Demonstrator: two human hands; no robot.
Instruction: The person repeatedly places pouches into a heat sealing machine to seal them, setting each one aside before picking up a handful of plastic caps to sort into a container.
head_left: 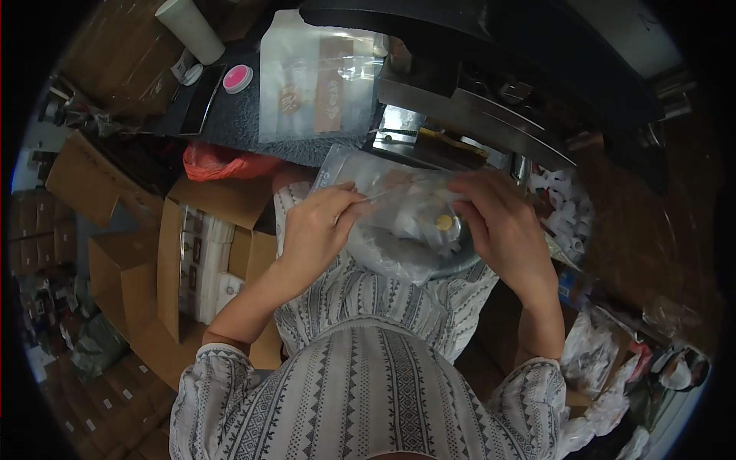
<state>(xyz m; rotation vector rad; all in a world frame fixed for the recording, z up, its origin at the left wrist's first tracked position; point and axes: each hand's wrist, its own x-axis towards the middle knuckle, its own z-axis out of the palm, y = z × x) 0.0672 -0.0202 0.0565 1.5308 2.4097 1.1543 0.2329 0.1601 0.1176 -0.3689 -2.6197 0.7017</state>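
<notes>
I hold a clear plastic pouch [399, 211] with a small round yellow piece [444, 223] inside it, in front of my chest and just below the edge of the dark work surface [230, 126]. My left hand [318, 230] pinches the pouch's left top edge, fingers closed on the film, and my right hand [502, 226] grips its right side the same way. Beyond it, a flat stack of empty clear bags with brown printed labels [318, 84] lies on the surface beside the grey metal sealing machine [475, 115]. A round pink lid [238, 78] and a white paper cup [192, 31] sit further left. Down at my left, an open brown cardboard box [172, 261] holds rows of small white cartons [207, 264].
</notes>
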